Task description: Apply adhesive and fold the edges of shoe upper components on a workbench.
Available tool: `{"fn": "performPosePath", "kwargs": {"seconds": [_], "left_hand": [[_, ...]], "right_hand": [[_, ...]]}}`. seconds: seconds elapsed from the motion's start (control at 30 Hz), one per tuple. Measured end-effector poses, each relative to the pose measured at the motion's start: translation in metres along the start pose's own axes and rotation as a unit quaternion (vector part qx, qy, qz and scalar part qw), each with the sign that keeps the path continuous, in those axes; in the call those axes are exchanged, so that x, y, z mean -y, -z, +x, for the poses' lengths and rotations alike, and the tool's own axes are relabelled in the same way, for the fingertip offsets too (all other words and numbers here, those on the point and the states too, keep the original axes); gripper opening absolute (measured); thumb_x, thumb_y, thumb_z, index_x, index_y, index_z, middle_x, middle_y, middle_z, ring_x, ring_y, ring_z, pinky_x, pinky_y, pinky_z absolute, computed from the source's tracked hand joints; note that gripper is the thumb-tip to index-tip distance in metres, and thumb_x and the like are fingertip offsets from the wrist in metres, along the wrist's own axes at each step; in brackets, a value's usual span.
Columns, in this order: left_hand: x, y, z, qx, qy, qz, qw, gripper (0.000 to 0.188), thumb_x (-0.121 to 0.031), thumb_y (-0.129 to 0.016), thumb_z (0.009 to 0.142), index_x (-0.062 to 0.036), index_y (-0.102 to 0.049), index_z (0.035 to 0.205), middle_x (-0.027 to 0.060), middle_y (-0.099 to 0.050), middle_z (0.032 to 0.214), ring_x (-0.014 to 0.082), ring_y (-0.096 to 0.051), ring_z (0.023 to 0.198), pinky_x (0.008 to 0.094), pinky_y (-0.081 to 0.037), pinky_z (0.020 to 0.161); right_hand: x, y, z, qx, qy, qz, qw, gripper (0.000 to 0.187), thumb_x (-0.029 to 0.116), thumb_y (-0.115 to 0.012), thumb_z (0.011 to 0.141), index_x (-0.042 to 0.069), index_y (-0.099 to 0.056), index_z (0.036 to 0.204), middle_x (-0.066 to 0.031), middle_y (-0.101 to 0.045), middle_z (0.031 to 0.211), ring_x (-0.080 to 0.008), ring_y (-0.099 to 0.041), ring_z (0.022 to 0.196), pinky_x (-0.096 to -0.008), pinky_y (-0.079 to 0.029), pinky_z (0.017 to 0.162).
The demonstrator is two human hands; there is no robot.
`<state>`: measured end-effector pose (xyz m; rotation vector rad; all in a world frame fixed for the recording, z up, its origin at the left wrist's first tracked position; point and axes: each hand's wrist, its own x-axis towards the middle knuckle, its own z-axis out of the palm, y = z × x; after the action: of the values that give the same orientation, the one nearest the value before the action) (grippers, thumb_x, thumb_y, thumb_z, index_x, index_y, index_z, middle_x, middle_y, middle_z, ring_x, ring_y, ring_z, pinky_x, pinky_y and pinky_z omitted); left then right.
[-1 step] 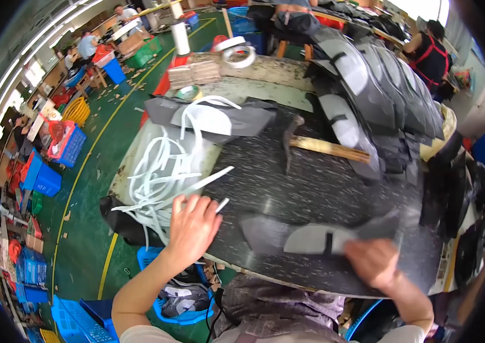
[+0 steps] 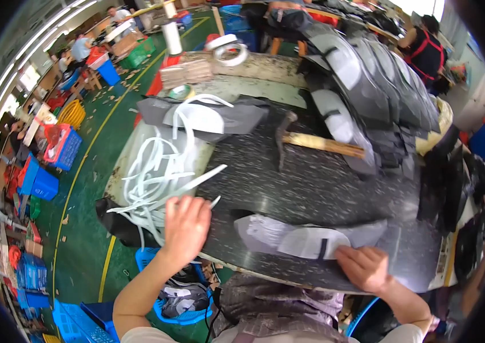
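My left hand (image 2: 187, 226) is at the right side of a tangle of white strips (image 2: 154, 171), fingers bent down, and one strip's end (image 2: 215, 201) sticks out beside it. In front of me lies a flat grey cut piece (image 2: 257, 231) with a lighter rounded patch and a short black tab. My right hand (image 2: 364, 266) is closed on the lower edge of that piece, just right of the tab; its fingertips are partly hidden. A claw-type hammer (image 2: 319, 144) with a wooden handle lies beyond, on the dark speckled tabletop (image 2: 242, 177).
Another grey piece (image 2: 242, 114) lies at the far left under strip ends. Stacked grey pieces (image 2: 368, 86) rise at the far right. Tape rolls (image 2: 231, 54) and a cardboard stack (image 2: 186, 73) stand along the back. A blue basket (image 2: 188, 317) holds pieces below the table edge.
My right hand, blurred before, is now sharp at the grey piece's lower edge. The piece's left end shows more clearly. My left hand stays by the strips; the whole view has shifted slightly.
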<state>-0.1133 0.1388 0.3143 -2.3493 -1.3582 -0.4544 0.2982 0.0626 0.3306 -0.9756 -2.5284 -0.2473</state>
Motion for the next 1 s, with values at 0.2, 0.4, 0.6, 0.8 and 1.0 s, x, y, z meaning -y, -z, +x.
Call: {"fn": "performPosePath", "kwargs": {"seconds": [0.2,0.4,0.6,0.8,1.0], "left_hand": [[0.020,0.038,0.049,-0.043,0.229,-0.586,0.776,0.016,-0.008,-0.057,0.098,0.0027,-0.068,0.102,0.0087,-0.069,0.081,0.0165,-0.065,0.075,0.0324,-0.049,0.074],[-0.015,0.074,0.085,0.123,0.142,-0.735,0.651,0.022,-0.009,-0.059,0.098,0.0056,-0.065,0.113,0.0142,-0.071,0.081,0.0108,-0.060,0.050,0.0207,-0.044,0.043],[-0.097,0.075,0.074,0.242,-0.058,-0.634,0.732,0.019,-0.007,-0.073,0.089,-0.0071,-0.072,0.108,0.0061,-0.069,0.079,0.0125,-0.065,0.060,0.0283,-0.049,0.051],[-0.113,0.051,0.056,0.152,-0.153,-0.493,0.843,0.031,-0.016,-0.079,0.083,-0.0076,-0.070,0.112,0.0020,-0.070,0.077,0.0178,-0.064,0.053,0.0310,-0.050,0.046],[-0.148,0.031,0.074,0.147,-0.083,-0.591,0.789,0.023,-0.003,-0.078,0.081,-0.0054,-0.070,0.103,0.0057,-0.071,0.081,0.0192,-0.069,0.063,0.0283,-0.053,0.052]], "right_hand": [[0.028,0.000,-0.001,-0.052,-0.104,0.109,0.987,0.040,0.023,-0.083,0.075,0.012,-0.071,0.112,-0.0092,-0.065,0.121,-0.0229,-0.065,0.087,-0.0348,-0.052,0.072],[0.028,-0.010,0.028,0.055,-0.124,0.149,0.979,0.058,0.029,-0.075,0.083,0.016,-0.056,0.137,-0.0135,-0.052,0.140,-0.0323,-0.053,0.124,-0.0440,-0.045,0.097],[0.042,0.010,0.025,-0.077,-0.214,0.403,0.887,0.057,0.022,-0.083,0.080,0.001,-0.059,0.127,-0.0140,-0.063,0.120,-0.0298,-0.064,0.099,-0.0367,-0.053,0.085],[0.058,0.021,-0.024,-0.086,-0.271,0.482,0.829,0.014,0.002,-0.077,0.083,0.003,-0.073,0.096,-0.0088,-0.073,0.095,-0.0206,-0.072,0.085,-0.0335,-0.060,0.070],[0.035,0.020,-0.040,-0.111,-0.361,0.173,0.910,0.019,0.000,-0.080,0.075,0.003,-0.071,0.091,-0.0086,-0.072,0.086,-0.0223,-0.071,0.069,-0.0311,-0.055,0.058]]}}
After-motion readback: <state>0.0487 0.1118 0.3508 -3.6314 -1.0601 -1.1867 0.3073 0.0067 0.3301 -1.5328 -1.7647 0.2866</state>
